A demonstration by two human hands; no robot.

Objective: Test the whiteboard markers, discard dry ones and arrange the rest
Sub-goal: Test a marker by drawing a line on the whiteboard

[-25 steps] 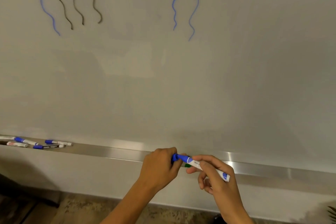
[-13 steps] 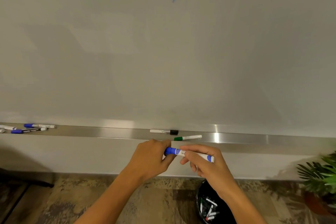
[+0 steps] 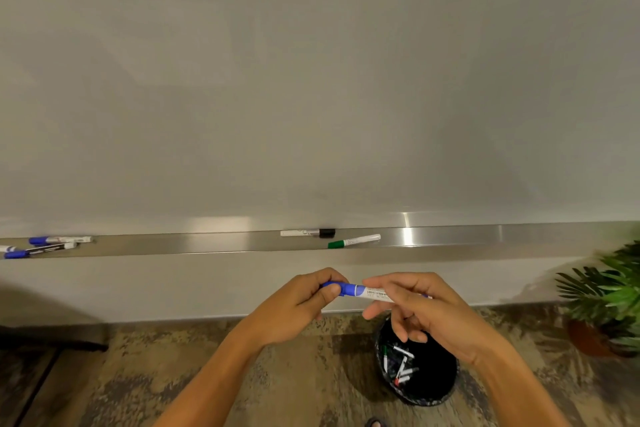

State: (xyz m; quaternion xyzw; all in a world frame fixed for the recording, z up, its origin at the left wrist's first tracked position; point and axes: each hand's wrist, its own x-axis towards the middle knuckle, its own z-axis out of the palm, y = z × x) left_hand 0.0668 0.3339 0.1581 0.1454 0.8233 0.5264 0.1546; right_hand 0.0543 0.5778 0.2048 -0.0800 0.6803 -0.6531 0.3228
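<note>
Both hands hold a blue marker level, below the tray. The left hand grips its cap (seemingly seated); the right hand pinches the barrel above the bin.

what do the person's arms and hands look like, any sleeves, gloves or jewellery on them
Both forearms are bare as far as the frame shows: no sleeves reach the wrists. The left hand and the right hand are bare too, with no gloves. No watch, bracelet or ring shows on the visible sides of the wrists and fingers. The nails look short and unpainted.
</note>
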